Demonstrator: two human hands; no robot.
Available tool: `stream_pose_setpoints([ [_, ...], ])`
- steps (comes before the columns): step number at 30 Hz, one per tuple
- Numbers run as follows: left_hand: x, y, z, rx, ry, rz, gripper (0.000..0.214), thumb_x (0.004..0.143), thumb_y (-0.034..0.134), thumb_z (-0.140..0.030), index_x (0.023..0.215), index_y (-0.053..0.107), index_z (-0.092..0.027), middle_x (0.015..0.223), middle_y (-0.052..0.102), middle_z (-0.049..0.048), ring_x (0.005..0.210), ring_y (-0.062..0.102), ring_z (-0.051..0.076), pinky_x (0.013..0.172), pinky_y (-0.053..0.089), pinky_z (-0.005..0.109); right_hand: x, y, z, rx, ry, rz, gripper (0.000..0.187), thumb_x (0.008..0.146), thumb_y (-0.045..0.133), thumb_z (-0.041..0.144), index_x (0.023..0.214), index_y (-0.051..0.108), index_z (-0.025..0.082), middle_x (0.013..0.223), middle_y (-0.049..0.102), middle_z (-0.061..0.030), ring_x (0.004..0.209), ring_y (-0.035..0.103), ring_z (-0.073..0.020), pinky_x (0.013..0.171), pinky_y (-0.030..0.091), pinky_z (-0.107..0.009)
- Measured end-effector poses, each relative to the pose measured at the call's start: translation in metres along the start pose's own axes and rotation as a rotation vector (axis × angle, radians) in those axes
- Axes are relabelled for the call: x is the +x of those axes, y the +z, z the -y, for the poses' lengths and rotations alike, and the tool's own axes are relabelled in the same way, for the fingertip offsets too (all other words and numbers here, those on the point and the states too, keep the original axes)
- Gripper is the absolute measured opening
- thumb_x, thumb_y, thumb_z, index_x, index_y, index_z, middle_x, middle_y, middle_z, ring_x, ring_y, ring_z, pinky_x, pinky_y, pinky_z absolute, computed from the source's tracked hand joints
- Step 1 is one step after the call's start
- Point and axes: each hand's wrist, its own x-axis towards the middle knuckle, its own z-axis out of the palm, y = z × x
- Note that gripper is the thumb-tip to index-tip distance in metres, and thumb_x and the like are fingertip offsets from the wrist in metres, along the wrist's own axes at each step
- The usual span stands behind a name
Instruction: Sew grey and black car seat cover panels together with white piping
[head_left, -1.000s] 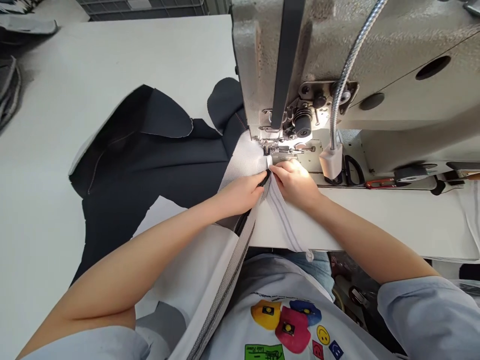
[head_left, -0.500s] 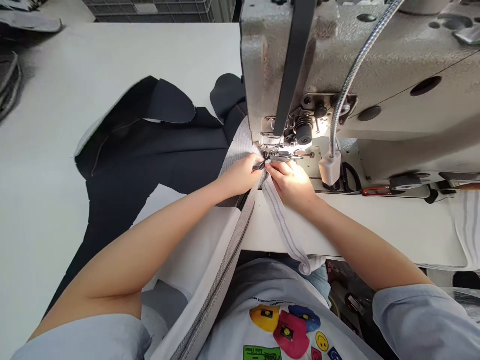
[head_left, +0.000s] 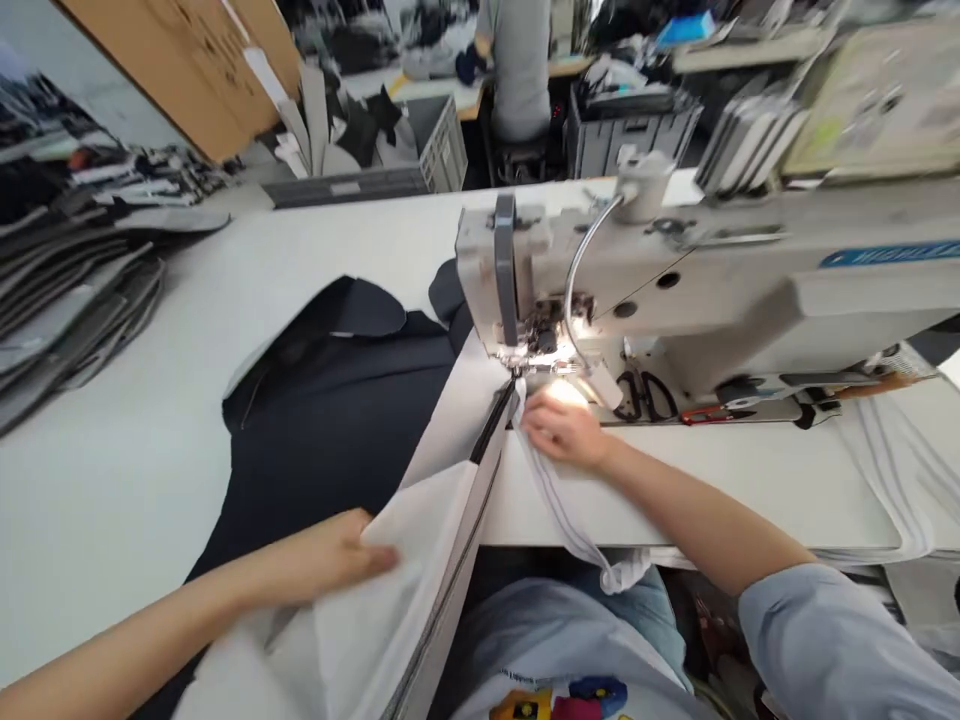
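On the worktop [head_left: 127, 500], the sewing machine [head_left: 600, 270] has striped tape [head_left: 559, 510] running up to its presser foot [head_left: 517, 365]. Your right grip [head_left: 562, 430] sits on that tape, pinching or not unclear; your left grip [head_left: 322, 560] lies open against the white panel [head_left: 390, 590]. With so little held, the tape could slip and stitch crooked.

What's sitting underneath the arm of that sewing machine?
Under the arm of the sewing machine lie black-handled scissors and red-handled snips. The arm and its lamp block the view of anything farther back.
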Motion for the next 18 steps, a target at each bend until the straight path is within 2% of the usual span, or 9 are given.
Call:
stream_pose_setpoints([
  [2,-0.014,-0.034,-0.015,0.420,0.011,-0.180,0.026,0.080,0.053,-0.042,0.069,0.067,-0.022,0.079,0.072,0.0057,0.076,0.067,0.030,0.070,0.052,0.043,-0.005,0.012,0.012,0.598,0.303,0.041,0.018,0.084,0.062,0.016,0.067,0.066,0.018,0.081,0.070,-0.0031,0.079,0.064,-0.0107,0.075,0.055,-0.022],
  [4,-0.025,-0.078,-0.050,0.856,0.009,-0.384,0.019,0.078,0.054,-0.029,0.067,0.068,-0.021,0.079,0.072,0.0082,0.074,0.066,0.030,0.072,0.051,0.045,-0.008,0.031,0.021,1.036,0.582,0.033,0.036,0.093,0.049,0.024,0.061,0.061,0.015,0.065,0.067,-0.0008,0.059,0.062,-0.0088,0.055,0.055,-0.021],
  [5,-0.030,-0.099,-0.073,1.022,0.002,-0.453,0.019,0.079,0.054,-0.024,0.070,0.070,-0.021,0.079,0.072,0.0089,0.074,0.065,0.029,0.072,0.050,0.045,-0.009,0.042,0.025,1.131,0.663,0.022,0.043,0.097,0.042,0.029,0.059,0.058,0.015,0.060,0.065,-0.0002,0.053,0.060,-0.0092,0.048,0.053,-0.022],
  [7,-0.038,-0.132,-0.120,1.297,-0.002,-0.551,0.024,0.078,0.051,-0.010,0.072,0.072,-0.019,0.079,0.072,0.0083,0.076,0.063,0.026,0.075,0.049,0.042,-0.004,0.064,0.033,1.169,0.748,0.036,0.048,0.100,0.037,0.040,0.064,0.056,0.016,0.062,0.066,-0.0024,0.054,0.064,-0.0108,0.047,0.053,-0.023],
  [9,-0.038,-0.148,-0.160,1.473,0.064,-0.657,0.029,0.075,0.048,0.000,0.073,0.072,-0.017,0.080,0.072,0.0061,0.083,0.060,0.023,0.081,0.047,0.038,0.009,0.086,0.041,1.231,0.841,0.058,0.043,0.099,0.041,0.050,0.076,0.058,0.018,0.076,0.070,-0.0053,0.067,0.070,-0.0130,0.055,0.056,-0.024],
  [11,-0.031,-0.153,-0.186,1.556,0.124,-0.738,0.029,0.075,0.047,0.003,0.075,0.071,-0.014,0.083,0.072,0.0050,0.088,0.057,0.020,0.085,0.044,0.035,0.030,0.104,0.048,1.300,0.848,-0.028,0.034,0.098,0.044,0.052,0.091,0.059,0.022,0.091,0.072,-0.0035,0.080,0.070,-0.0140,0.064,0.058,-0.027],
  [13,-0.019,-0.156,-0.195,1.575,0.097,-0.712,0.025,0.075,0.050,0.002,0.077,0.070,-0.013,0.087,0.071,0.0071,0.091,0.056,0.021,0.086,0.042,0.035,0.050,0.116,0.055,1.340,0.757,-0.226,0.018,0.099,0.045,0.042,0.102,0.056,0.027,0.105,0.069,0.0017,0.091,0.068,-0.0114,0.070,0.058,-0.025],
  [15,-0.005,-0.163,-0.192,1.560,0.066,-0.660,0.020,0.076,0.053,-0.001,0.076,0.069,-0.012,0.091,0.070,0.0107,0.095,0.055,0.023,0.087,0.040,0.037,0.060,0.121,0.061,1.367,0.703,-0.375,0.012,0.100,0.044,0.036,0.107,0.053,0.030,0.115,0.066,0.0040,0.093,0.066,-0.0087,0.070,0.057,-0.021],
  [18,0.024,-0.173,-0.168,1.438,0.185,-0.745,0.017,0.078,0.054,-0.006,0.073,0.069,-0.011,0.089,0.068,0.0124,0.097,0.054,0.024,0.092,0.037,0.040,0.051,0.112,0.061,1.401,0.792,-0.347,0.014,0.100,0.044,0.035,0.100,0.053,0.024,0.098,0.067,0.0006,0.073,0.065,-0.0077,0.061,0.055,-0.018],
])
